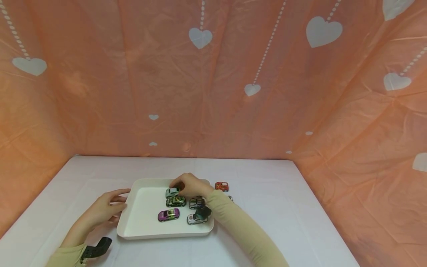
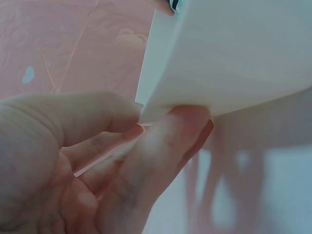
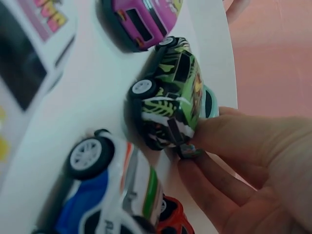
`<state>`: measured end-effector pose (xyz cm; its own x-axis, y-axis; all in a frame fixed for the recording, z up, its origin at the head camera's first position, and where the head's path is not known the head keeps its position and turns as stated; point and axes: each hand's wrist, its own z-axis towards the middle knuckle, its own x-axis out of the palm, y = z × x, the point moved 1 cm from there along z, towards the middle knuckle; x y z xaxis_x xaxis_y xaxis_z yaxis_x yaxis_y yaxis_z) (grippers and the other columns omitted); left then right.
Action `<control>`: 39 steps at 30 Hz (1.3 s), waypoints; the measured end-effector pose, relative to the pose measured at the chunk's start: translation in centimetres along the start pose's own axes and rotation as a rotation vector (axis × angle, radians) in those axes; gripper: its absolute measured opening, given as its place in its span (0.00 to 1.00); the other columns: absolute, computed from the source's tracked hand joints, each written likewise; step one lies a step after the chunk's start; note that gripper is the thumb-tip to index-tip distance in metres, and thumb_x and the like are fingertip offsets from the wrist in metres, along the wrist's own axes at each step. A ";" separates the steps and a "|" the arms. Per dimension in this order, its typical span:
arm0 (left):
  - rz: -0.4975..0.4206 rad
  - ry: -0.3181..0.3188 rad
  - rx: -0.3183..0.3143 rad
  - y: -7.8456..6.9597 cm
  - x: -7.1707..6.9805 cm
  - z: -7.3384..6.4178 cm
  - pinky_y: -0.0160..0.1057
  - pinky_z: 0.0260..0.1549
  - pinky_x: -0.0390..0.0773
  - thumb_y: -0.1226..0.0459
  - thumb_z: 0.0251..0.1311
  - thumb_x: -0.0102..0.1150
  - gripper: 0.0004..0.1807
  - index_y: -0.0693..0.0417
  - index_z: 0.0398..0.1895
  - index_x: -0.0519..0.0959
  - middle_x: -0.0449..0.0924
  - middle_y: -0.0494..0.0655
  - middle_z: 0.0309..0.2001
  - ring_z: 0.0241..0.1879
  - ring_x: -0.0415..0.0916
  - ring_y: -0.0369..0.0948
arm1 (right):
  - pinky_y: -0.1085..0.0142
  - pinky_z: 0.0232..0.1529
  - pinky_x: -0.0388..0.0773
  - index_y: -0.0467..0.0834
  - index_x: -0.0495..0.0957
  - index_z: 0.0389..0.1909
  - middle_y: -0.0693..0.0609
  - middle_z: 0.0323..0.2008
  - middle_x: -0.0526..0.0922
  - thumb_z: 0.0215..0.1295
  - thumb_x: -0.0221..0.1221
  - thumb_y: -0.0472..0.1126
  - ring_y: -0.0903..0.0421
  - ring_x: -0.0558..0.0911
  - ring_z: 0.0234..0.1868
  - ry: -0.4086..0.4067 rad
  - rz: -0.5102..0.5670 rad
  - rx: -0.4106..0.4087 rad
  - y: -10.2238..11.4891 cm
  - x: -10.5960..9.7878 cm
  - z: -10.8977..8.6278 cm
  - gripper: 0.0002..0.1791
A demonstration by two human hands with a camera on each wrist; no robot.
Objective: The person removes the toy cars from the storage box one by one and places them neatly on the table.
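A white tray (image 1: 143,231) holds several small toy cars. At its left side my left hand (image 1: 105,207) holds the edge, fingertips (image 2: 185,119) against the outer wall in the left wrist view. Over the tray's far side, my right hand (image 1: 192,185) pinches a mint-green toy car (image 1: 171,192) between thumb and fingers. Right beside that car sits a green-and-black toy car (image 1: 175,201), which partly hides it in the right wrist view. A purple toy car (image 1: 168,215) lies nearer the front.
Also in the tray are a dark toy car (image 1: 196,203) and a white toy car (image 1: 196,219), partly covered by the right wrist's black camera (image 1: 203,212). A red toy car (image 1: 221,186) stands on the white table (image 1: 260,207) outside the tray. Orange sheeting (image 1: 166,92) surrounds the table.
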<state>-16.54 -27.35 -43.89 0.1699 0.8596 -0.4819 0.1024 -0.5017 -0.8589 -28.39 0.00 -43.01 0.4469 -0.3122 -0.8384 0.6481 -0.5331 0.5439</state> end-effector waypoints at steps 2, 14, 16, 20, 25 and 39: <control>-0.006 0.004 -0.005 -0.1 0.0 0.0 0.43 0.23 0.78 0.71 0.63 0.54 0.31 0.69 0.69 0.57 0.72 0.71 0.52 0.33 0.79 0.46 | 0.78 0.41 0.71 0.43 0.83 0.50 0.56 0.46 0.83 0.55 0.65 0.29 0.68 0.76 0.40 0.006 -0.003 -0.007 -0.1 0.1 -0.1 0.20; 0.006 0.003 -0.006 -0.1 0.2 0.0 0.42 0.22 0.79 0.72 0.63 0.54 0.31 0.70 0.68 0.58 0.73 0.70 0.50 0.32 0.78 0.45 | 0.77 0.47 0.71 0.44 0.82 0.51 0.56 0.48 0.83 0.54 0.66 0.28 0.68 0.77 0.46 -0.024 0.060 -0.034 -0.8 -1.3 -1.7 0.22; 0.006 0.002 -0.001 -0.1 0.2 0.0 0.42 0.22 0.79 0.72 0.62 0.54 0.31 0.70 0.68 0.58 0.73 0.70 0.50 0.31 0.77 0.45 | 0.77 0.47 0.71 0.44 0.82 0.51 0.55 0.48 0.83 0.55 0.66 0.29 0.68 0.78 0.47 -0.027 0.066 -0.050 -1.0 -1.6 -2.0 0.21; 0.007 0.002 -0.004 -0.2 0.2 0.0 0.42 0.22 0.79 0.71 0.62 0.54 0.31 0.69 0.68 0.59 0.73 0.70 0.50 0.30 0.77 0.45 | 0.76 0.48 0.72 0.43 0.81 0.52 0.55 0.49 0.82 0.56 0.66 0.30 0.66 0.78 0.49 -0.031 0.123 -0.041 -1.4 -2.5 -2.8 0.21; 0.010 0.006 -0.009 -0.3 0.1 0.0 0.43 0.23 0.79 0.71 0.63 0.54 0.31 0.69 0.68 0.58 0.72 0.71 0.51 0.30 0.76 0.45 | 0.72 0.50 0.73 0.43 0.80 0.54 0.54 0.51 0.81 0.58 0.64 0.29 0.62 0.78 0.51 -0.050 0.186 -0.022 -1.5 -3.9 -4.4 0.21; 0.018 0.003 -0.007 -0.4 0.1 -0.1 0.43 0.23 0.79 0.71 0.63 0.53 0.31 0.69 0.68 0.57 0.71 0.73 0.52 0.34 0.80 0.47 | 0.59 0.55 0.73 0.41 0.79 0.54 0.49 0.52 0.80 0.58 0.62 0.27 0.55 0.79 0.53 -0.135 0.204 -0.044 -4.2 -7.3 -9.2 0.21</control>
<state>-16.50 -27.09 -43.62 0.1749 0.8500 -0.4970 0.1062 -0.5181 -0.8487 -28.67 11.76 -38.78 0.4867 -0.5139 -0.7064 0.5801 -0.4144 0.7012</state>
